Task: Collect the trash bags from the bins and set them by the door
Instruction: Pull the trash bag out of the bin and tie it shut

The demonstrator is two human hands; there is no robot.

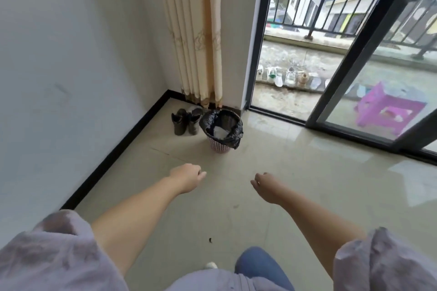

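A small pink perforated bin (220, 146) stands on the tiled floor near the room's corner, lined with a black trash bag (234, 127) folded over its rim. White rubbish shows inside the bag. My left hand (186, 178) hovers over the floor in front of the bin, fingers loosely curled, holding nothing. My right hand (266, 185) hangs level with it to the right, also loosely curled and holding nothing. Both hands are well short of the bin.
A pair of dark shoes (185, 121) sits left of the bin under a cream curtain (198, 30). A sliding glass door (354, 59) stands open to a balcony with several shoes (289, 77) and a pink stool (387, 111). A white wall runs along the left.
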